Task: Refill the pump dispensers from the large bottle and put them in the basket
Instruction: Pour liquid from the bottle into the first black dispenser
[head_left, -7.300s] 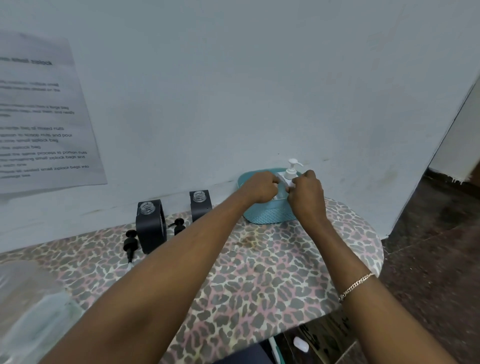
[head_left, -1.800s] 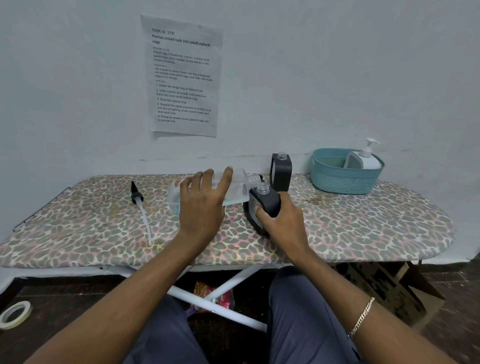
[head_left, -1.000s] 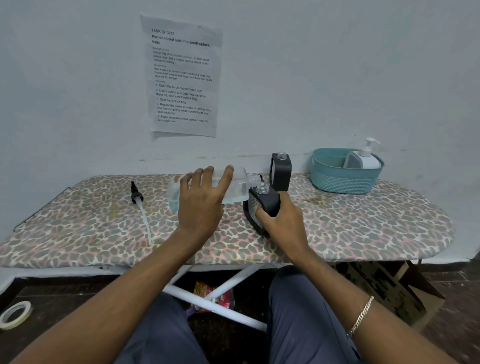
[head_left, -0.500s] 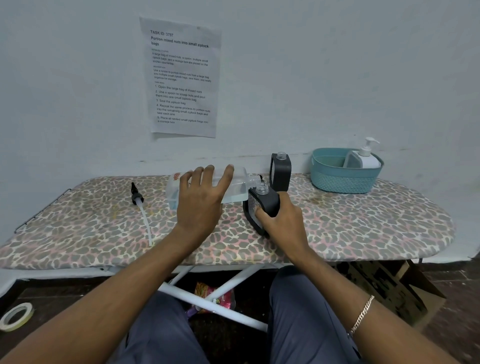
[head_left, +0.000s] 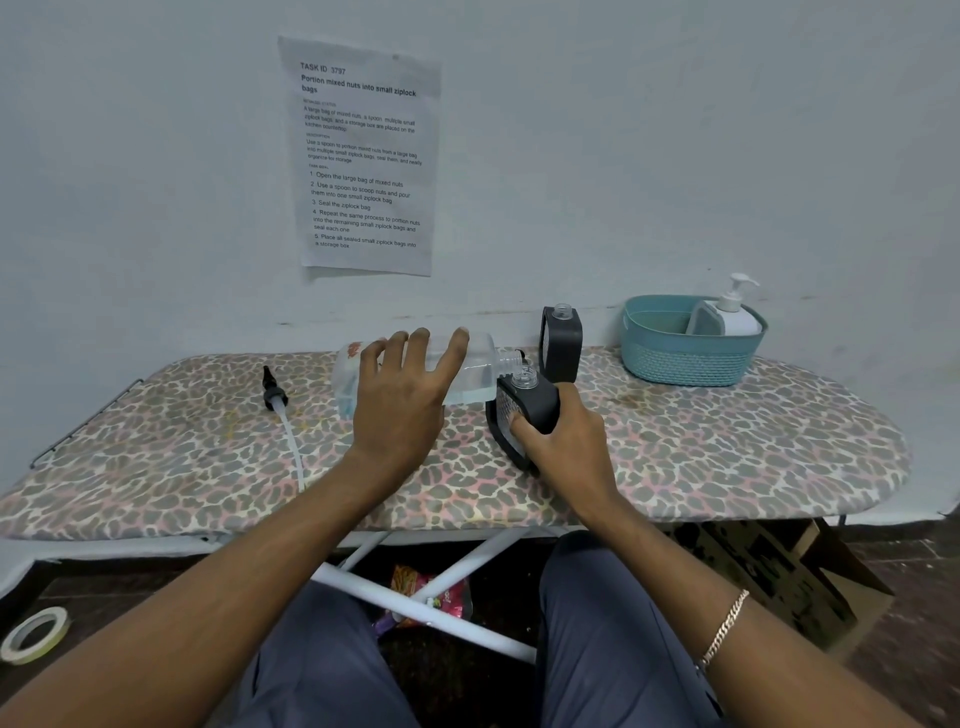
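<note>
My left hand (head_left: 402, 402) grips a large clear bottle (head_left: 480, 366) tipped on its side, its neck over the open mouth of a black dispenser (head_left: 524, 402). My right hand (head_left: 563, 441) holds that dispenser, which leans towards the bottle. A second black dispenser (head_left: 562, 340) stands uncapped behind it, against the wall. A black pump head with a white tube (head_left: 283, 415) lies on the board to the left. The teal basket (head_left: 675, 358) at the right holds a white pump dispenser (head_left: 730, 314).
Everything sits on a leopard-print ironing board (head_left: 727, 447) against a pale wall with a printed sheet (head_left: 363, 156). Below are the board's white legs, a cardboard box (head_left: 769, 577) at the right and a tape roll (head_left: 34, 634) on the floor at the left.
Since 7.3 s ago the hands left the white dispenser in the basket and took up the bottle and a black dispenser. Over the last second the bottle's rear end rose slightly.
</note>
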